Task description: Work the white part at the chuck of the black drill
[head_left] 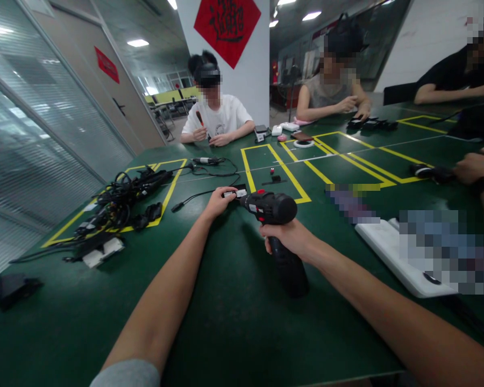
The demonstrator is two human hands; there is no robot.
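My right hand (288, 237) wraps the grip of a black cordless drill (268, 207), which stands nearly upright with its nose pointing left, above the green table (234, 328). My left hand (219, 202) pinches a small black-and-white piece (233, 193) right at the drill's nose. I cannot tell whether the piece is seated in the drill. A small black tool (275, 180) and a tiny red-topped item (272, 170) lie inside a yellow taped rectangle just beyond the drill.
A tangle of black cables (121, 204) lies on the left, with a white-and-black adapter (102, 250) near it. A white board (387, 252) lies on the right. Co-workers sit around the table, one holding a tool (199, 118), and another person's hand (474, 166) rests at right.
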